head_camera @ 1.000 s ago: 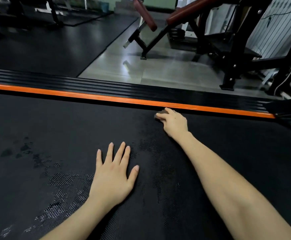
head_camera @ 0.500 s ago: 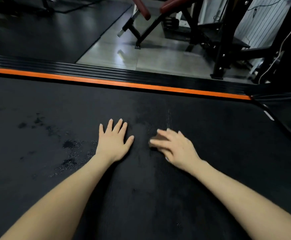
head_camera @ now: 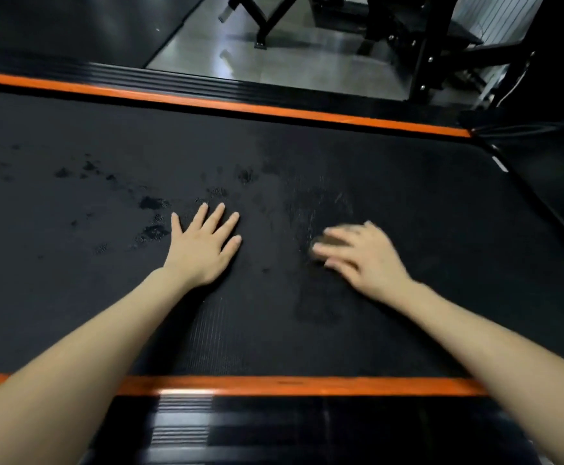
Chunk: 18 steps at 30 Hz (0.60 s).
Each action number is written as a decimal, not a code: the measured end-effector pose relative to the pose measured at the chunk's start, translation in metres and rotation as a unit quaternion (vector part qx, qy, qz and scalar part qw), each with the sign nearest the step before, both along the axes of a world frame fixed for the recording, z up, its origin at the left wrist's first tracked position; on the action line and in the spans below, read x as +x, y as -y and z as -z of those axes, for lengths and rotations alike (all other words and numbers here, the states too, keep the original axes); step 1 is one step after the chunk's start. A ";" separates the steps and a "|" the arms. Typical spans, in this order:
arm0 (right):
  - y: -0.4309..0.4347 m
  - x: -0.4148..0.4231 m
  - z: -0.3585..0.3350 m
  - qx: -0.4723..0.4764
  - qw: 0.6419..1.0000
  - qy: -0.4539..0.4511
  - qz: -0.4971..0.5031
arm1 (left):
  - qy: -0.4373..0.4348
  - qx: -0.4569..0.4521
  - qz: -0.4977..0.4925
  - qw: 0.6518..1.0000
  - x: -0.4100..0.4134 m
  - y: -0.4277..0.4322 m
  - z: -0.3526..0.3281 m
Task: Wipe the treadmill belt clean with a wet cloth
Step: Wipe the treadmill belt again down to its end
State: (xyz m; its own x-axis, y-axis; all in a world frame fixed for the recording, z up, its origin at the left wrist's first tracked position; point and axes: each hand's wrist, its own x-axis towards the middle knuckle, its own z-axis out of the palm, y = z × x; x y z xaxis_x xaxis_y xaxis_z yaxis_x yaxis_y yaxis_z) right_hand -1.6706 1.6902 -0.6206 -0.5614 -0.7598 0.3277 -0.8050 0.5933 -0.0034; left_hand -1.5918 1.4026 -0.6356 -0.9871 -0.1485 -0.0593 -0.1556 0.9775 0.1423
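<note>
Left hand (head_camera: 203, 250) flat on belt (head_camera: 408, 196); right hand (head_camera: 366, 260) grips cloth (head_camera: 326, 244).

A gym: a treadmill belt (head_camera: 307, 156) edged in orange, black exercise-machine frames (head_camera: 421, 62) and rubber flooring (head_camera: 72, 28) beyond.

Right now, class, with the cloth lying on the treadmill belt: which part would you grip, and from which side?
Take the cloth from above, over its top, as the right hand does: it is a small wad low on the flat belt, so fingers and thumb can probably close on its sides while pressing down. Blur hides its exact shape.
</note>
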 end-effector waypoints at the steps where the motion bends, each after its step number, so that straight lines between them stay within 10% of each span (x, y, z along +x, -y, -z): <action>1: -0.001 -0.006 -0.002 -0.034 0.997 0.015 0.069 | 0.003 0.000 -0.001 1.000 0.003 0.000 0.000; 10: 0.001 0.071 -0.006 0.019 0.979 0.116 -0.164 | -0.033 -0.014 -0.010 0.999 0.012 0.001 0.006; 18: -0.085 0.062 -0.012 -0.049 0.978 0.170 -0.109 | -0.024 -0.018 -0.030 0.999 0.014 -0.004 0.007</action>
State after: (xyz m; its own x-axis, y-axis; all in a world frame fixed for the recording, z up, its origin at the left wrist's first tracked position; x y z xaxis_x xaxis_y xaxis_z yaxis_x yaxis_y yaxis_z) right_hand -1.6090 1.7756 -0.6088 -0.4798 -0.8475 0.2272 -0.8541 0.3918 -0.3420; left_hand -1.5782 1.4067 -0.6428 -0.9778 -0.2095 -0.0046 -0.2086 0.9712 0.1154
